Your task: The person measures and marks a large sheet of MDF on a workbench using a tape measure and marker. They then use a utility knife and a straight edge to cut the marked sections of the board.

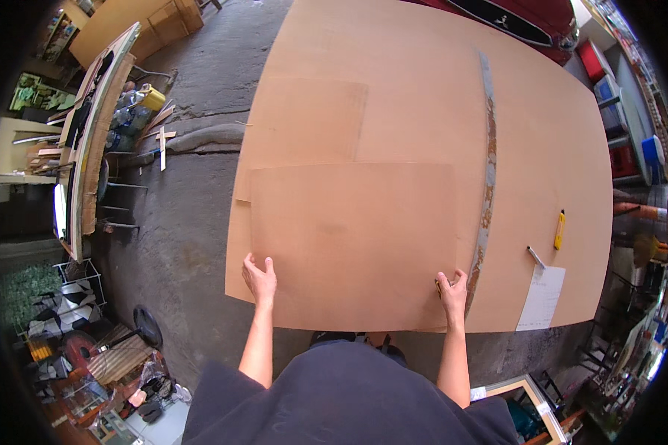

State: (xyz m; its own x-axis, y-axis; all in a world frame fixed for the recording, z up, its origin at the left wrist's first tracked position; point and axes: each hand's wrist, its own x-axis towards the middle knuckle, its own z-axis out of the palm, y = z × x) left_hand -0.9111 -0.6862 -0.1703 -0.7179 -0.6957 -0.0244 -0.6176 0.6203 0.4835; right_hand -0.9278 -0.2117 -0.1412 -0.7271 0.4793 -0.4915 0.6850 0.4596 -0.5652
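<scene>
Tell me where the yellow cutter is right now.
In the head view, the yellow cutter lies on the right part of the large brown board, right of the long grey strip and just beyond the pen.

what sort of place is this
Probably a workshop, perhaps doubling as a garage: a brown sheet and a yellow cutter lie on a large board, with a red vehicle beyond.

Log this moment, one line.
left hand: at left edge of top brown sheet | right hand: at its right edge | yellow cutter: untouched
</scene>
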